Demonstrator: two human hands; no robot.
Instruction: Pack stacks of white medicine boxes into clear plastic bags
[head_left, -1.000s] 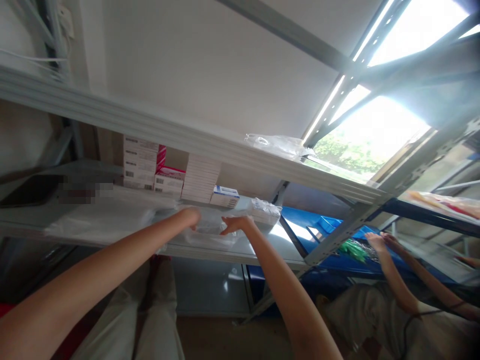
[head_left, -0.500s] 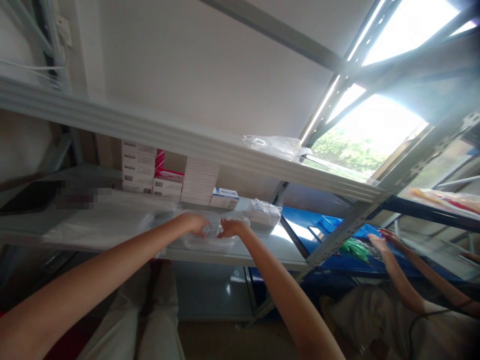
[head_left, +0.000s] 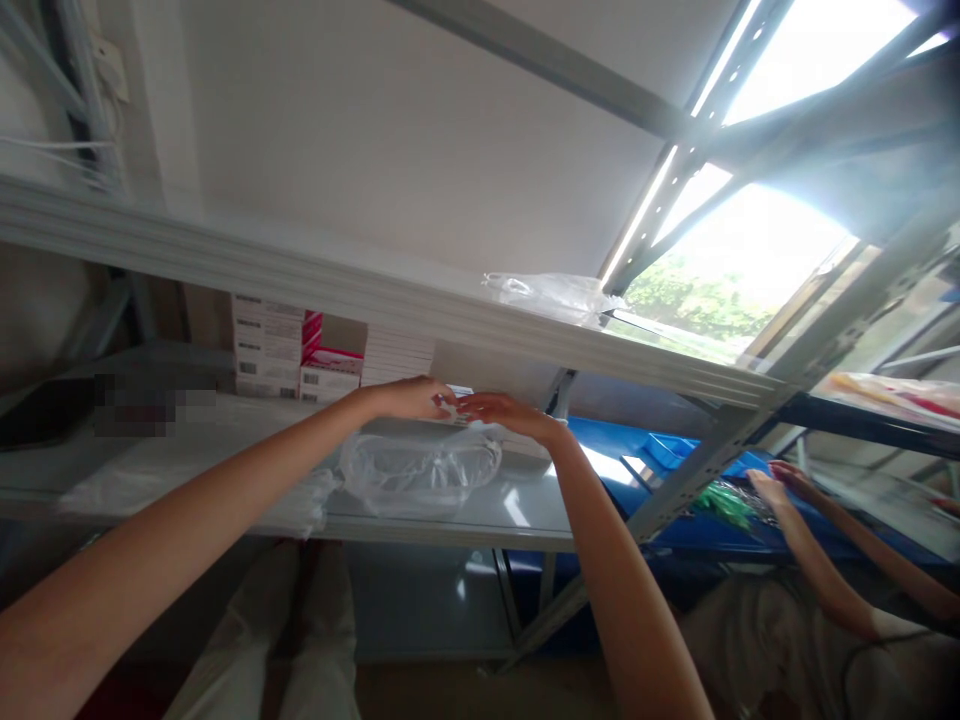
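Observation:
My left hand [head_left: 418, 397] is over the lower shelf, its fingers curled with the tips close to my right hand. My right hand [head_left: 510, 410] reaches in from the other side, fingers stretched leftward. Between and behind the fingertips shows part of a small white box with blue on top [head_left: 465, 390]; whether I touch it is hidden. Below both hands lies a clear plastic bag [head_left: 420, 472], its rim spread in an oval. A plastic-wrapped white pack [head_left: 525, 444] sits partly behind my right hand.
Tall stacks of white boxes [head_left: 266, 350] and a pink-topped box [head_left: 331, 375] stand at the back. Flat plastic bags [head_left: 202, 465] lie left. An upper shelf beam [head_left: 337, 285] crosses above the hands. A co-worker's hands [head_left: 776, 480] work over a blue surface at right.
Both hands have come off the clear bag and moved up and back, towards the blue-topped white box. The bag stays on the shelf, now fully in sight. The view has shifted slightly.

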